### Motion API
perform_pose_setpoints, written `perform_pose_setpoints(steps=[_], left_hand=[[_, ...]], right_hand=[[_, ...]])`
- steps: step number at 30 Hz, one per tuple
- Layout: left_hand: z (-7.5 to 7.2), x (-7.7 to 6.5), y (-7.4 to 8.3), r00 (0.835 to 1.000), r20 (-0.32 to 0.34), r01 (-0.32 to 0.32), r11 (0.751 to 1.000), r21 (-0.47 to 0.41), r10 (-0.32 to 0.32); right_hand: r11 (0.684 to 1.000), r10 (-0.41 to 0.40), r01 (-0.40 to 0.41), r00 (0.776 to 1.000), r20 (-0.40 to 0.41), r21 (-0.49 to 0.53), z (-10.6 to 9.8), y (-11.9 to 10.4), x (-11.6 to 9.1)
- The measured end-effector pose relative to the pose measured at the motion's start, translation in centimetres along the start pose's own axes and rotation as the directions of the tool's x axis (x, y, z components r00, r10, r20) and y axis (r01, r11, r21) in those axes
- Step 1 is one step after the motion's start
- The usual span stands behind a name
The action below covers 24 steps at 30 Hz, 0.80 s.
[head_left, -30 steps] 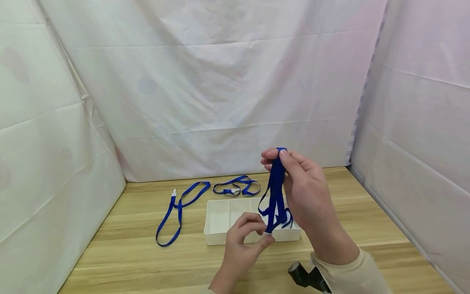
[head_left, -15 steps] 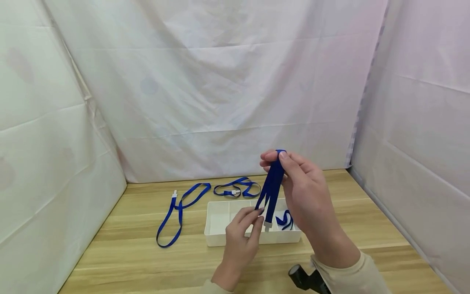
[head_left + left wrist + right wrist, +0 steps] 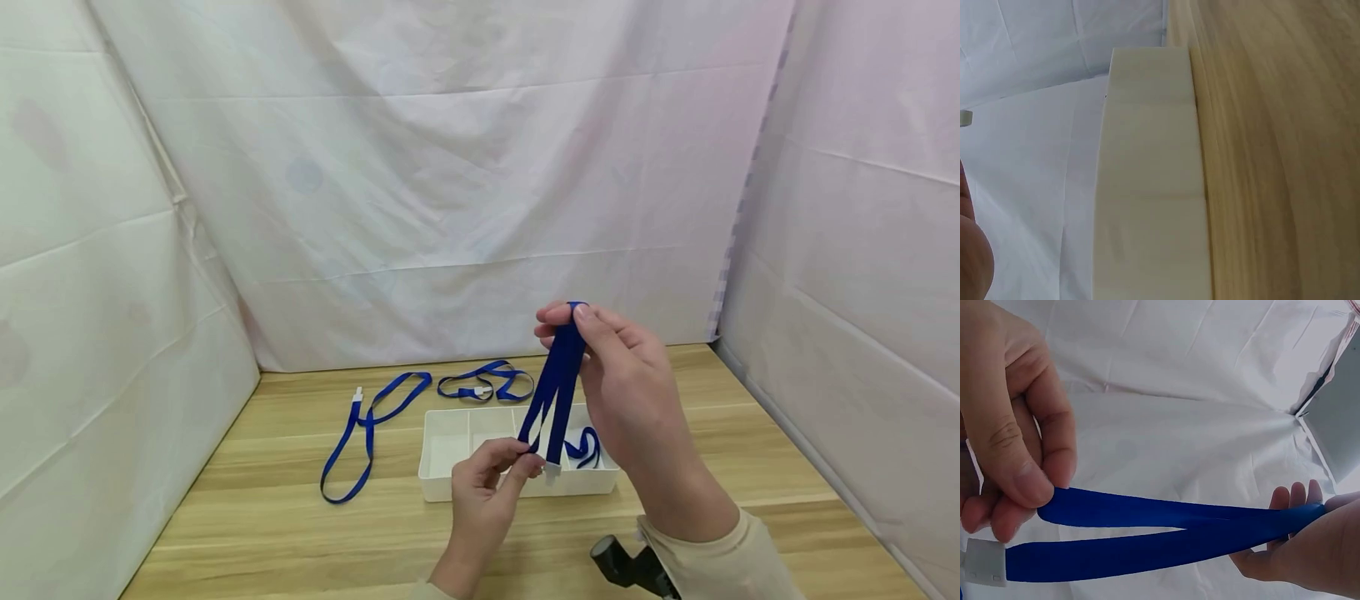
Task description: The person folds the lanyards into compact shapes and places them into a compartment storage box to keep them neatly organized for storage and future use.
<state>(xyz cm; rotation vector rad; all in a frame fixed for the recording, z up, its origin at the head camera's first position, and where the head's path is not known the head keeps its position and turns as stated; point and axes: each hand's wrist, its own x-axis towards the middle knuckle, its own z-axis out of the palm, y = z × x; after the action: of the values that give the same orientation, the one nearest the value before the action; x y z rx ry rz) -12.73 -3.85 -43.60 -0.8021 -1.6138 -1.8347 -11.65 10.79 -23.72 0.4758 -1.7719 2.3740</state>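
A blue lanyard (image 3: 558,375) hangs folded in lengths above the white box, its white clip (image 3: 552,472) at the bottom. My right hand (image 3: 633,383) pinches the top fold between thumb and fingers. Lower down, my left hand (image 3: 483,492) pinches the bottom bend of one length, beside the clip. In the right wrist view the strap (image 3: 1141,553) stretches between both hands, and the clip (image 3: 985,562) hangs free below the left fingertips. The left wrist view catches only an edge of the left hand (image 3: 972,262) and the box's side (image 3: 1150,181).
The white divided box (image 3: 438,487) stands on the wooden table, with a coiled blue lanyard (image 3: 583,450) in its right compartment. One lanyard (image 3: 367,450) lies loosely left of it, another (image 3: 487,383) behind it. White curtains (image 3: 465,183) enclose the table. A black device (image 3: 630,567) sits by my right wrist.
My left hand first left the clip end and took a neighbouring length, then drew it slightly downward. The clip now hangs free. My right hand has stayed nearly still.
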Motion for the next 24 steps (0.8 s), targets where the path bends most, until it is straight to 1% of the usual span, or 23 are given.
perform_pose_setpoints(steps=[1, 3, 5, 7, 8, 9, 10, 11, 12, 13, 14, 15, 16, 17, 18, 19, 20, 22, 24], left_hand=[[0.06, -0.11, 0.04, 0.999, 0.002, 0.033, 0.999, -0.009, -0.033], [0.14, -0.29, -0.01, 0.999, -0.006, 0.049, 0.999, -0.012, -0.05], [0.18, -0.38, -0.1, 0.997, -0.037, 0.069, 0.997, -0.02, -0.069], [0.17, -0.35, -0.11, 0.987, -0.088, 0.129, 0.991, -0.047, -0.133], [0.18, -0.29, -0.12, 0.978, -0.117, 0.164, 0.984, -0.067, -0.171], [0.19, -0.21, -0.08, 0.961, -0.146, 0.222, 0.969, -0.105, -0.236], [0.22, -0.12, -0.03, 0.938, -0.17, 0.277, 0.949, -0.154, -0.301], [0.25, -0.01, 0.03, 0.913, -0.19, 0.321, 0.923, -0.213, -0.361], [0.28, 0.11, 0.04, 0.884, -0.205, 0.359, 0.892, -0.275, -0.419], [0.33, 0.21, 0.04, 0.858, -0.218, 0.382, 0.862, -0.334, -0.465], [0.37, 0.29, 0.02, 0.837, -0.227, 0.393, 0.836, -0.383, -0.497], [0.4, 0.36, 0.0, 0.82, -0.233, 0.396, 0.812, -0.428, -0.523], [0.42, 0.42, -0.02, 0.81, -0.238, 0.392, 0.797, -0.46, -0.536], [0.42, 0.45, -0.06, 0.808, -0.24, 0.385, 0.79, -0.477, -0.538], [0.41, 0.43, -0.11, 0.809, -0.241, 0.382, 0.791, -0.478, -0.536], [0.37, 0.38, -0.13, 0.818, -0.236, 0.382, 0.803, -0.457, -0.524], [0.32, 0.3, -0.14, 0.834, -0.226, 0.387, 0.825, -0.411, -0.504], [0.2, 0.03, -0.15, 0.88, -0.191, 0.374, 0.883, -0.285, -0.435], [0.05, -0.28, -0.24, 0.931, -0.14, 0.321, 0.938, -0.13, -0.338]], right_hand=[[1.0, 0.002, -0.002, 1.0, 0.001, 0.001, -0.01, 0.01, 0.0], [1.0, 0.005, -0.005, 1.0, 0.007, 0.001, -0.04, 0.03, -0.02], [1.0, 0.011, -0.011, 1.0, 0.014, -0.002, -0.07, 0.06, -0.08], [1.0, 0.018, -0.018, 1.0, 0.015, -0.006, -0.06, 0.06, -0.14], [1.0, 0.024, -0.023, 1.0, 0.016, -0.006, -0.05, 0.06, -0.18], [0.999, 0.032, -0.032, 0.999, 0.017, -0.006, -0.02, 0.05, -0.21], [0.999, 0.041, -0.041, 0.999, 0.017, -0.005, 0.03, 0.04, -0.24], [0.999, 0.049, -0.049, 0.999, 0.019, -0.005, 0.09, 0.04, -0.26], [0.998, 0.057, -0.057, 0.998, 0.022, -0.005, 0.16, 0.05, -0.27], [0.998, 0.063, -0.063, 0.998, 0.026, -0.005, 0.22, 0.05, -0.29], [0.998, 0.068, -0.068, 0.997, 0.03, -0.004, 0.28, 0.05, -0.3], [0.997, 0.072, -0.072, 0.997, 0.033, -0.005, 0.33, 0.06, -0.31], [0.997, 0.071, -0.071, 0.997, 0.035, -0.005, 0.36, 0.06, -0.32], [0.998, 0.068, -0.068, 0.997, 0.034, -0.005, 0.37, 0.06, -0.34], [0.998, 0.065, -0.064, 0.997, 0.032, -0.007, 0.37, 0.05, -0.37], [0.998, 0.06, -0.06, 0.998, 0.029, -0.007, 0.36, 0.04, -0.4], [0.998, 0.056, -0.056, 0.998, 0.026, -0.007, 0.35, 0.04, -0.42], [0.999, 0.049, -0.049, 0.998, 0.024, -0.01, 0.32, 0.02, -0.44], [0.999, 0.046, -0.046, 0.999, 0.027, -0.006, 0.29, 0.03, -0.44]])
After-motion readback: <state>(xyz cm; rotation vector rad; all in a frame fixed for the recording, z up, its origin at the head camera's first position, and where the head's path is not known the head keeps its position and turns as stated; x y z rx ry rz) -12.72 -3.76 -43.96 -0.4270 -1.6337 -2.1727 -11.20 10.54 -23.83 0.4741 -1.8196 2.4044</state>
